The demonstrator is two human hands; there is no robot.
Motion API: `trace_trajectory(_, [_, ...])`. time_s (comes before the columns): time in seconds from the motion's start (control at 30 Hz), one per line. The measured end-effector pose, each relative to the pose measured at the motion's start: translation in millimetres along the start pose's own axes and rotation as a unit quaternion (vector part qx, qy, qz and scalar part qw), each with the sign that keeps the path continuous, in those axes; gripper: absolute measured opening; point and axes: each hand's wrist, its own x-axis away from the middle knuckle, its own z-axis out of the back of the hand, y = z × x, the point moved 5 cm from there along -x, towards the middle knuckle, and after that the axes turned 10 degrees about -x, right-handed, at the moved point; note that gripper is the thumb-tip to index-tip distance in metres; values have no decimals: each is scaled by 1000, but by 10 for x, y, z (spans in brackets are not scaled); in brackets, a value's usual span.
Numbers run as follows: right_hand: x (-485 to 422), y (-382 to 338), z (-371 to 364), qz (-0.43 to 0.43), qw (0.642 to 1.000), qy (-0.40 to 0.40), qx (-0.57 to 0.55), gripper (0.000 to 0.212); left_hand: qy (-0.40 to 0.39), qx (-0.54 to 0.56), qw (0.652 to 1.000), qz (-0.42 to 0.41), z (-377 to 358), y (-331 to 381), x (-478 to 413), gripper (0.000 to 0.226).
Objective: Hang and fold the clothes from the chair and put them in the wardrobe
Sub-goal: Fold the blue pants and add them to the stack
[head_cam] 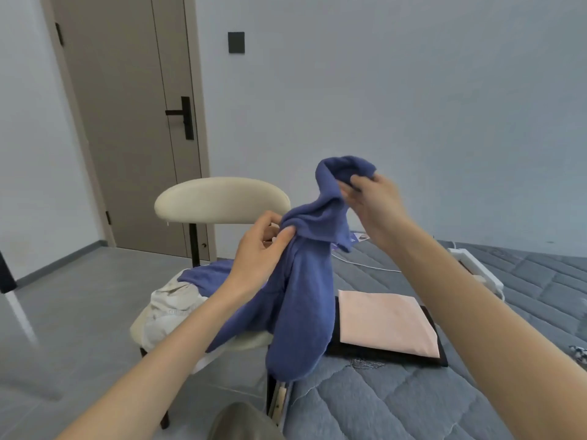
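Observation:
A blue knitted garment (301,296) hangs bunched between my hands above the chair's seat and the bed edge. My left hand (260,249) pinches a fold of it at mid height. Higher up, my right hand (371,201) grips its upper end. One blue part still trails onto the cream chair (222,198), where a crumpled whitish garment (171,306) lies on the seat. On the bed, a folded pink garment (387,322) rests on top of a folded black one (435,357).
The grey quilted bed (428,401) fills the lower right, with a white power strip (476,271) and cable on it. A closed brown door (133,122) stands behind the chair. Grey floor (63,328) spreads out to the left.

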Motion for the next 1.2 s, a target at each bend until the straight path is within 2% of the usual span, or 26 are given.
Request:
trace_trajectory(0.07, [42,174,60,-51,992,-39,107,27,22,44,999,18,13,63,-22,12])
trace_trajectory(0.13, [128,330,125,-92,978,-65,173,46,48,93,994,37,32,125,-47,11])
trace_trajectory(0.2, [264,393,178,-94,970,-78,208,62,72,131,987,54,42,185,-72,10])
trace_trajectory(0.27, [415,402,182,-76,964,-118,228,57,84,180,978,65,33,247,-104,9])
trace_trajectory(0.37, [623,527,162,-78,930,-210,292,45,83,242,965,61,-5,369,-175,8])
trace_trajectory(0.43, [636,634,237,-53,901,-199,381,33,66,265,961,51,-42,473,-221,9])
trace_trajectory(0.5, [572,623,358,-12,890,-139,433,23,72,267,960,37,-21,547,-270,11])
trace_trajectory(0.63, [487,315,592,36,941,-19,336,28,119,202,972,19,181,475,-327,14])
trace_trajectory(0.8, [463,-186,564,112,962,27,249,18,127,121,983,50,239,214,-294,10])
trace_trajectory(0.87, [445,-284,548,92,964,27,249,21,138,113,982,68,230,152,-298,11])
trace_trajectory(0.93, [437,-294,558,36,969,18,244,25,132,115,979,99,212,75,-324,8])
trace_trajectory(0.97, [447,-289,560,8,973,15,229,25,107,109,981,121,173,45,-334,6])
trace_trajectory(1.0, [455,-285,562,-12,978,20,208,22,65,92,983,144,108,20,-332,14])
trace_trajectory(1.07, [450,-298,571,-29,985,46,162,17,-34,15,985,166,-59,-20,-291,39])
trace_trajectory(1.13, [414,-306,583,-40,993,73,89,17,-95,-91,984,121,-185,-3,-212,58])
trace_trajectory(1.2, [358,-294,596,-63,994,93,5,15,-150,-160,975,35,-285,84,-104,73])
